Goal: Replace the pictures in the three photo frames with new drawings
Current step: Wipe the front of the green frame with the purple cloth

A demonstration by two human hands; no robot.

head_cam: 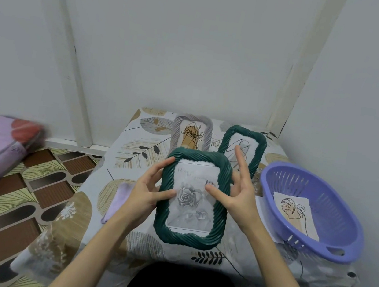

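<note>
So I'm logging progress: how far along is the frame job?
Two look done: grey twisted frame and rear green frame show line drawings. In hand: left hand and right hand hold the front green frame, with its rose photo. Left: leaf drawing waits in the purple basket.

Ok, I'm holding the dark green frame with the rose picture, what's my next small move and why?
Probably turn the dark green twisted-rim frame face down to reach its back. It shows the grey rose picture, both thumbs press its front, and the leaf line drawing waits in the purple plastic basket. The left hand and right hand already grip its sides.
</note>
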